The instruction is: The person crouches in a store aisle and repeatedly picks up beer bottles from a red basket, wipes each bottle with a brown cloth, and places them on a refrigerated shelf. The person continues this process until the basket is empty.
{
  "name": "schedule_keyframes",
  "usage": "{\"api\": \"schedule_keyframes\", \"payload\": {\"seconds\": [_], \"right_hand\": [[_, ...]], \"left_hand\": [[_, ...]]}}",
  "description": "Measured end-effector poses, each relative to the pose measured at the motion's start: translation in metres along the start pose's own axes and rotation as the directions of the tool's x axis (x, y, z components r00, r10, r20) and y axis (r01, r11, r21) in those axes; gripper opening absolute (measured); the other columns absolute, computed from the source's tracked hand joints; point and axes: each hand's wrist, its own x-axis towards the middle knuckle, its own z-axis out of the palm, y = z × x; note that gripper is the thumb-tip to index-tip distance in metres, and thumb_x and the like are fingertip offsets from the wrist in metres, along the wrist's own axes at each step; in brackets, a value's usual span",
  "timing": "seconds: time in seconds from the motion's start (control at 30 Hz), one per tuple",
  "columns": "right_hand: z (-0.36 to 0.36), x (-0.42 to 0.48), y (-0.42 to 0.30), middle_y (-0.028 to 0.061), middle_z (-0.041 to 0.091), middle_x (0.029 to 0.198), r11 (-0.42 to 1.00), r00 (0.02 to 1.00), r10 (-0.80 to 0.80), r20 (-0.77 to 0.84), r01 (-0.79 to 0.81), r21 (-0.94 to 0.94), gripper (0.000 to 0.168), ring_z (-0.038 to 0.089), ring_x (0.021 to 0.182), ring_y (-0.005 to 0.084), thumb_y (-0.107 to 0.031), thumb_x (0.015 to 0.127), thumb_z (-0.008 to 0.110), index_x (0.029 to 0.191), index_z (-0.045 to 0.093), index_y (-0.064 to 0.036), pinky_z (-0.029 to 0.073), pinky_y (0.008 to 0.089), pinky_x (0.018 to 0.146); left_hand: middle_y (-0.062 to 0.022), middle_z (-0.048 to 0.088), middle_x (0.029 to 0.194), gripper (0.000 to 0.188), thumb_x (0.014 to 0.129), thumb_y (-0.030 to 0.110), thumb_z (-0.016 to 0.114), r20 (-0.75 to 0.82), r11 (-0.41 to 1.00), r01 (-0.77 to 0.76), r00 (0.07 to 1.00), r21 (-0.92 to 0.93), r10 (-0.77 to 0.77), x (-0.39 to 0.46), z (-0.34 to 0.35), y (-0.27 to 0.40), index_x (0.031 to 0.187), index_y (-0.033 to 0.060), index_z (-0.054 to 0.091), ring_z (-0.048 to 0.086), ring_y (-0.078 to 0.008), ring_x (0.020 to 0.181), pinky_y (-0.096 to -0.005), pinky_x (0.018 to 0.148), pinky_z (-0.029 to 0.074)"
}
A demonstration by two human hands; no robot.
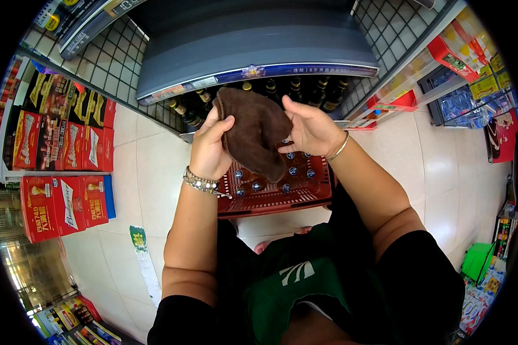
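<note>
A folded dark brown cloth (254,129) with a plush surface hangs in front of me. My left hand (211,151) grips its left edge, thumb on top and fingers behind. At the opposite edge is my right hand (313,129), its thumb lifted away and its fingers spread; some fingertips pass behind the fabric. Below the cloth stands a red plastic basket (276,211) holding several capped bottles (293,171), partly hidden by the cloth and hands.
Ahead is a dark grey metal shelf (259,47) with wire mesh sides (112,60). Dark gold-necked bottles (319,92) stand beneath it. Red Budweiser cartons (67,207) are stacked at left. Packs of bottled water (462,105) and a green basket (477,261) are at right.
</note>
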Motion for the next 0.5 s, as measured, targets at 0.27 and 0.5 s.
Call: {"api": "schedule_keyframes", "payload": {"seconds": [0.27,0.5], "right_hand": [[-0.018,0.017,0.008,0.0216,0.056,0.113,0.598,0.806,-0.566,-0.174,0.257,-0.759,0.054,0.061,0.091,0.0217,-0.008,0.079,0.065,0.127,0.044,0.003,0.051,0.0303,0.074],[-0.056,0.023,0.014,0.0206,0.060,0.109,0.348,0.932,-0.352,0.088,0.218,-0.912,0.062,0.060,0.098,0.0264,-0.017,0.063,0.079,0.116,0.055,0.003,0.047,0.0318,0.085]], "left_hand": [[-0.0127,0.056,0.116,0.048,0.086,0.002,0.051,-0.199,0.806,0.106,0.980,0.582,0.014,0.005,-0.039,-0.007,0.131,-0.0040,0.035,0.054,-0.0208,0.108,-0.0316,0.089,0.046],[-0.0175,0.058,0.112,0.073,0.070,0.008,0.073,-0.011,0.114,-0.001,0.995,0.993,0.101,-0.005,-0.029,-0.016,0.130,-0.0073,0.035,0.057,-0.0255,0.104,-0.0340,0.089,0.045]]}}
